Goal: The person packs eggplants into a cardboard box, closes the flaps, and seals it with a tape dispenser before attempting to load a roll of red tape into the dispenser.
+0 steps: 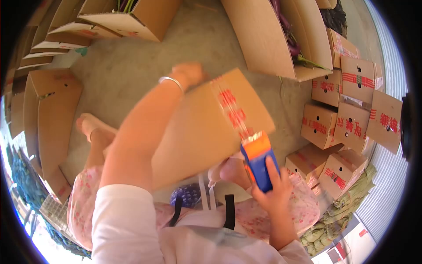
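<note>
White sleeve (123,220), foremost, with the bared left forearm reaching forward across the left part of the carton.

Left hand (189,74): wears a white bangle (171,82); at the carton's far edge, fingers blurred and partly turned from view; whether they grip cannot be told.

Right hand (274,189): fingers closed around a blue-and-orange tape dispenser (260,163), one finger laid along its side; orange head forward of the fingers, at the carton's near edge, close to the right corner.

Cardboard carton (193,132), one: between the two hands, set askew; red-printed band (233,108) running from the right fingers' side toward the far edge, glossy clear tape along it.

Concrete floor (127,61): broad stretch ahead and left of the left fingers, bounded by open cartons (52,101) on the left; tighter strip right of the carton.

Eggplant carton (268,44), open: beyond and right of the left fingers, lower edge near the far corner of the carton in hand; eggplants (288,31) inside.

Red-printed cartons (351,123), stacked: right of the right fingers, well apart, before a corrugated wall (373,202).

Floral trousers (299,198): just beside the right hand, limiting room on that side.
</note>
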Tool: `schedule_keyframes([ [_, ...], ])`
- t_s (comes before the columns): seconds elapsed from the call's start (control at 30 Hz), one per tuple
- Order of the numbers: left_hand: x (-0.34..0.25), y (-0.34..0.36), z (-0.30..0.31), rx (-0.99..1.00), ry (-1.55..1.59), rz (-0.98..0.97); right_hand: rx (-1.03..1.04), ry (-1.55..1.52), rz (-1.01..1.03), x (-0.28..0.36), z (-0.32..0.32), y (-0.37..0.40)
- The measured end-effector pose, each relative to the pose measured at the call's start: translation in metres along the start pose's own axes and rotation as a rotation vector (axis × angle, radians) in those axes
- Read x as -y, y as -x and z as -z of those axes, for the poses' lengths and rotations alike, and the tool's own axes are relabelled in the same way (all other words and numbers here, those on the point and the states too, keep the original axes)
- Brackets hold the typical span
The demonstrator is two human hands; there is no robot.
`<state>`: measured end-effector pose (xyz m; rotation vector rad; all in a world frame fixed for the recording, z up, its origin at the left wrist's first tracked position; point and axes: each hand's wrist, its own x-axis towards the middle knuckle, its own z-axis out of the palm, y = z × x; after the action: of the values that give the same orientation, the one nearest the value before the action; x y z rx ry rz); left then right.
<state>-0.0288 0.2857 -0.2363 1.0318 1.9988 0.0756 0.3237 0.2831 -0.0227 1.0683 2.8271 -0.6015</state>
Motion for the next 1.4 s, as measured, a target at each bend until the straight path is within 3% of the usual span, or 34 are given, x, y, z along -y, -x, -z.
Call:
schedule_keyframes([
  [0.03, -0.002, 0.013, 0.025, -0.173, 0.057, 0.071, -0.006, -0.003, 0.000, 0.011, 0.004, -0.016],
  [0.1, 0.005, 0.052, 0.053, -0.582, 0.242, -0.028, -0.024, -0.009, 0.019, 0.035, 0.008, -0.069],
  [0.17, -0.014, 0.115, 0.061, -0.641, 0.089, -0.082, -0.024, -0.021, 0.040, 0.056, 0.001, -0.121],
  [0.23, -0.041, 0.157, 0.025, -0.498, -0.443, -0.094, -0.039, -0.030, 0.063, 0.078, -0.011, -0.172],
  [0.3, -0.062, 0.181, -0.030, -0.540, -0.373, -0.024, 0.117, -0.006, 0.040, 0.102, -0.014, -0.213],
  [0.33, -0.062, 0.177, -0.036, -0.394, -0.383, 0.057, 0.147, -0.010, 0.020, 0.106, -0.014, -0.225],
  [0.37, -0.059, 0.176, -0.038, -0.399, -0.386, 0.061, 0.179, -0.012, -0.007, 0.108, -0.017, -0.228],
  [0.5, -0.052, 0.168, -0.021, -0.534, -0.320, 0.046, -0.065, -0.036, 0.048, 0.074, -0.016, -0.153],
  [0.6, -0.031, 0.164, 0.033, -0.431, -0.194, 0.006, -0.084, -0.112, -0.012, 0.039, -0.022, -0.073],
  [0.7, 0.019, 0.139, 0.104, -0.366, 0.115, -0.028, -0.168, -0.199, 0.015, -0.006, -0.061, -0.020],
  [0.77, 0.040, 0.124, 0.119, -0.360, 0.125, -0.044, -0.152, -0.196, 0.013, -0.034, -0.095, 0.004],
  [0.97, 0.040, 0.127, 0.121, -0.365, 0.170, -0.019, -0.124, -0.130, -0.023, -0.025, -0.150, -0.021],
  [1.17, 0.033, 0.129, 0.116, -0.302, 0.183, -0.026, -0.005, -0.178, -0.162, -0.024, -0.109, 0.013],
  [1.23, 0.019, 0.143, 0.100, -0.305, 0.158, -0.028, -0.052, -0.174, -0.119, -0.036, -0.105, 0.028],
  [1.3, -0.001, 0.158, 0.078, -0.428, 0.040, -0.014, -0.043, -0.126, -0.145, -0.044, -0.109, 0.034],
  [1.4, -0.001, 0.159, 0.078, -0.411, 0.084, -0.002, 0.011, -0.086, -0.196, -0.031, -0.105, 0.012],
])
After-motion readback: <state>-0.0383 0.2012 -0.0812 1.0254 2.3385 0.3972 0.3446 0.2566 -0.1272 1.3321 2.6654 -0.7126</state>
